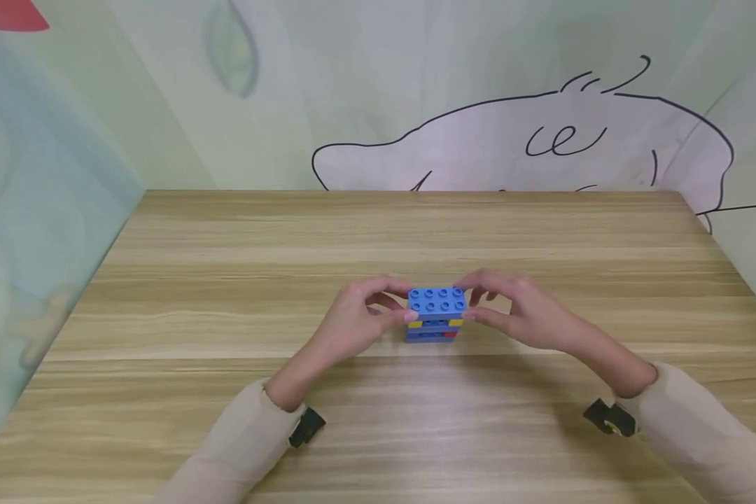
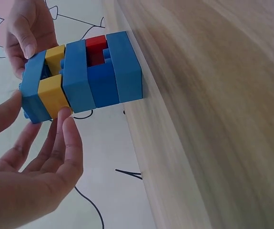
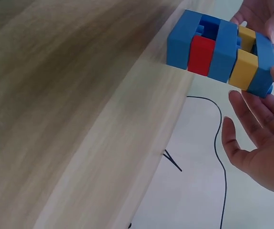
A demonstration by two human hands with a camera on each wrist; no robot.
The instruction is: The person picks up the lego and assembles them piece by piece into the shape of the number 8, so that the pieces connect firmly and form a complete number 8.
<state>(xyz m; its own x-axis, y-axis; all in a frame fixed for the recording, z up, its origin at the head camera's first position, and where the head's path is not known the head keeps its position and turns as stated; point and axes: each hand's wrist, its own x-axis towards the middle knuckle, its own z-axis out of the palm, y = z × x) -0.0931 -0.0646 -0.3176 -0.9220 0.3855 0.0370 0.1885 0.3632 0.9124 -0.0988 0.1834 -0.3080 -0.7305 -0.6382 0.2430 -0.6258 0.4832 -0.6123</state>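
Observation:
A tower of toy building bricks stands upright on the table, with a long blue brick [image 1: 437, 299] on top, studs up. Under it sit two yellow bricks, one at the left end [image 2: 54, 98] and one at the right [image 3: 244, 69]. A second long blue brick [image 3: 223, 51] lies below them. Lower come a red brick [image 3: 201, 55] and a small blue brick [image 2: 103, 86], over a blue base brick [image 2: 128, 71]. My left hand [image 1: 351, 318] pinches the top brick's left end, thumb in front. At its right end, my right hand [image 1: 529, 315] pinches the same brick.
The wooden table [image 1: 258, 238] stretches out around the tower. Behind it hangs a pale wall covering [image 1: 378, 84] with a line-drawn animal. Dark straps with small devices circle both sleeves, at the left wrist [image 1: 306, 427] and the right wrist [image 1: 611, 418].

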